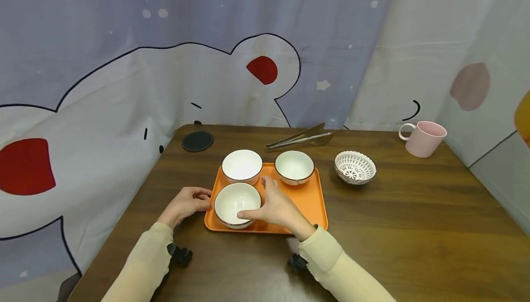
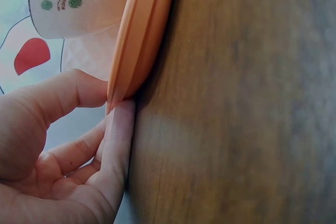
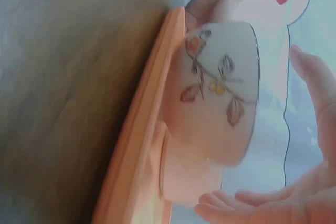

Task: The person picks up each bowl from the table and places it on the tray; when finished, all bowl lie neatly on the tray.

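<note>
An orange tray bears three white bowls with dark rims. My left hand pinches its left edge; in the left wrist view the thumb and fingers meet at the tray's rim. The near-left bowl has painted leaves and berries on its outside. My right hand hovers at that bowl's right side, thumb and fingers spread wide; the right wrist view shows a gap between them and the bowl. Behind are the back-left bowl and the back-right bowl.
Metal tongs lie behind the tray, and a dark round coaster is at the back left. Right of the tray sits a white openwork basket. A pink mug stands at the far right, near the patterned curtain.
</note>
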`<state>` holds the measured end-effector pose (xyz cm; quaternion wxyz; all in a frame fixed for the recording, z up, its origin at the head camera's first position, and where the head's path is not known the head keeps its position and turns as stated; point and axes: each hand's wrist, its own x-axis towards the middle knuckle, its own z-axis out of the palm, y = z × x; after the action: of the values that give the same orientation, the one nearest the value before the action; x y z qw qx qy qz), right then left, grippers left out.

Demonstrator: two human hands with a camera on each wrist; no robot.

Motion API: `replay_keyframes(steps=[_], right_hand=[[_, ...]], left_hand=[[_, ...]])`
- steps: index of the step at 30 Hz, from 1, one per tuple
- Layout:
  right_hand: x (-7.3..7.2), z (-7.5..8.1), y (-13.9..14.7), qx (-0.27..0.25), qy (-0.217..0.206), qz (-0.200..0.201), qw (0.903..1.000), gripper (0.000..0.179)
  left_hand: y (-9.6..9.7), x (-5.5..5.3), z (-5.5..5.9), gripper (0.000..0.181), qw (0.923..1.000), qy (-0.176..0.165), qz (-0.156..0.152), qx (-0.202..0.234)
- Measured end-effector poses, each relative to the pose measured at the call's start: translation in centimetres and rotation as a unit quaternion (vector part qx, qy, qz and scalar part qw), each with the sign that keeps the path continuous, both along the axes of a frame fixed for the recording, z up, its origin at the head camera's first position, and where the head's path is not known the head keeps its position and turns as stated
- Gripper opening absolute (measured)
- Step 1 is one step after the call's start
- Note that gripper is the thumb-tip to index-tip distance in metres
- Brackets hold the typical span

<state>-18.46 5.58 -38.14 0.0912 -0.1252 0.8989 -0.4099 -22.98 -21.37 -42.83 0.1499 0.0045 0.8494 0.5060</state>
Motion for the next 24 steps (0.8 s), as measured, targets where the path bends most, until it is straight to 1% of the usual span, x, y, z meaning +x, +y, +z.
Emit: replay_keyframes(steps=[2, 6, 7, 10, 13, 14, 24], right_hand=[[0.0, 0.2, 0.4, -0.001, 0.000, -0.008, 1.0000, 0.108], [-0.1, 0.3, 0.9, -0.017, 0.016, -0.013, 0.9997, 0.100], [-0.1, 0.3, 1.1, -0.019, 0.020, -0.013, 0.9995, 0.100], [-0.2, 0.3, 1.5, -0.022, 0.033, -0.008, 0.9992, 0.098], [-0.3, 0.3, 2.0, -0.023, 0.035, -0.006, 0.9991, 0.097], [-0.3, 0.3, 2.1, -0.025, 0.036, -0.005, 0.9990, 0.096], [-0.5, 0.6, 3.6, -0.070, 0.034, 0.009, 0.9969, 0.094]], left_hand=[[0.0, 0.0, -0.1, 0.045, 1.0000, -0.001, 0.001, -0.001], [-0.1, 0.0, -0.2, 0.044, 1.0000, 0.001, 0.002, 0.001], [-0.2, 0.0, -0.2, 0.044, 1.0000, 0.004, -0.003, 0.002], [-0.2, 0.0, -0.2, 0.044, 0.9999, 0.007, -0.004, 0.006], [-0.2, 0.0, -0.2, 0.044, 0.9999, 0.010, -0.006, 0.001], [-0.1, 0.0, -0.2, 0.044, 1.0000, 0.008, -0.001, 0.001], [-0.1, -0.1, -0.3, 0.044, 1.0000, 0.003, -0.001, 0.001]])
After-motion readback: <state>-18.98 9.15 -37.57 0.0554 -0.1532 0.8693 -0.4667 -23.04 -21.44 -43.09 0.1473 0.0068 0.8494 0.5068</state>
